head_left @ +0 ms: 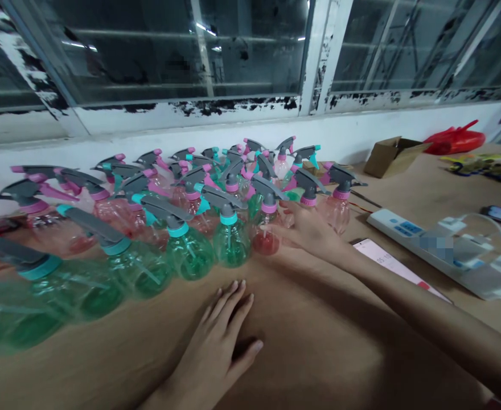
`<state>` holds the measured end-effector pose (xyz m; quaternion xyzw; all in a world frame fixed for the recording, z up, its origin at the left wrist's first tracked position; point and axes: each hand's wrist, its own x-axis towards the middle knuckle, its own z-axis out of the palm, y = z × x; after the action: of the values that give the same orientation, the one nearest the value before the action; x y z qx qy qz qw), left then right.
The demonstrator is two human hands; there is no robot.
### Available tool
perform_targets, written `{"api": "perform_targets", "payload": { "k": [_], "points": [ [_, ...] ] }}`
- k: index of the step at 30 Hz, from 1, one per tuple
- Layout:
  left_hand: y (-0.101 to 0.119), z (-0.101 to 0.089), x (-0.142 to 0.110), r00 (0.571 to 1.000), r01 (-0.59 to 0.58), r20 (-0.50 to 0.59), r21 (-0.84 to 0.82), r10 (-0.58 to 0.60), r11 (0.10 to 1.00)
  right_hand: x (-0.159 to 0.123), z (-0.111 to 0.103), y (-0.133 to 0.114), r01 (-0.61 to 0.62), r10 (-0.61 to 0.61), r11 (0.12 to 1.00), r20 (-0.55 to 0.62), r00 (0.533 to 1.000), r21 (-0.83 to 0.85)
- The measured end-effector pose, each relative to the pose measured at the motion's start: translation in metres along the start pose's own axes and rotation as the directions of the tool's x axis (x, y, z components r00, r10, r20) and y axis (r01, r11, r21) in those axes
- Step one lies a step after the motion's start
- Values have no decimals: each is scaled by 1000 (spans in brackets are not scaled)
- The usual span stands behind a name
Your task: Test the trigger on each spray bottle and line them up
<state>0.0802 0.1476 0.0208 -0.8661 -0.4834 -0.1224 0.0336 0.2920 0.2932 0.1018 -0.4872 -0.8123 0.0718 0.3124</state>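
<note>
My right hand (308, 230) reaches in to a red spray bottle (266, 242) in the front row. The thumb lies across the front of its round body and the other fingers are at its side, partly hidden, so the hand grips it. This bottle has a pink collar and a grey trigger head, and it stands upright on the table. Just left of it is a green spray bottle (232, 245) with a turquoise collar. My left hand (216, 344) rests palm down on the wooden table (302, 341), fingers stretched, holding nothing.
Several red and green spray bottles (189, 253) fill the left and back. To the right lie a phone (395, 265) and a white power strip (421, 242) with plugs and cables. A cardboard box (389, 156) and a red bag (458, 139) are near the wall.
</note>
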Motion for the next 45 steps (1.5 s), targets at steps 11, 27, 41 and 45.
{"api": "perform_targets", "payload": {
  "k": [11,27,41,45],
  "points": [
    [-1,0,-2,1000,19,-21,11,-18,1000,-31,-46,45,-118,140,976,-114,983,183],
    [-10,9,-4,999,26,-50,109,-21,994,-7,-11,54,-155,145,986,-151,978,-59],
    [48,1,54,984,160,-15,-336,-175,928,-82,-31,36,-45,35,997,-153,988,-66],
    [62,7,70,977,180,5,-557,-213,811,-106,-35,20,-7,10,999,-72,997,40]
  ]
}}
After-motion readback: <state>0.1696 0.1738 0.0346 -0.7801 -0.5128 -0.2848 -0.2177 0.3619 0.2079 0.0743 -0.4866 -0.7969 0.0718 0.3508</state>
